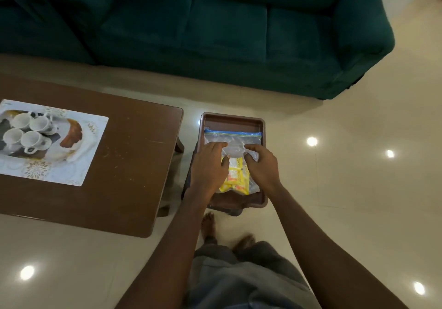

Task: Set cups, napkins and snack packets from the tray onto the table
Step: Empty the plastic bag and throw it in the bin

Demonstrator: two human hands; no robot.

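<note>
**Both hands on zip bag in tray, beside table**

The left hand (pixel 209 164) and right hand (pixel 262 165) are both down on a clear zip bag (pixel 235 138) that lies flat in the brown tray (pixel 229 122). The left hand covers the bag's left half, the right hand its right half, and a strip of bag shows between them. On each hand the thumb and bent fingers close on the loose plastic at the bag's middle, pinching it. The bag's bottom still rests on the tray. The bag's zip end points away from the person, and its lower end is near the tray's near rim.

The tray sits just right of the brown table (pixel 134 165), apart from it, on a dark support that is mostly hidden. On the table's left part lies a white patterned placemat (pixel 92 141) with four white cups (pixel 39 124) grouped close together on it, openings up. A dark green sofa (pixel 227 33) stands behind the table and tray. The cream tiled floor (pixel 346 189) shows bright light spots. The person's bare feet (pixel 208 225) stand just in front of the tray. Both forearms reach over the tray's near rim and hide part of the bag's lower corners.

The bag is see-through and crinkled, with a blue zip strip across the top. Yellow snack packets (pixel 235 177) fill its lower half; their print is too blurred to read.
</note>
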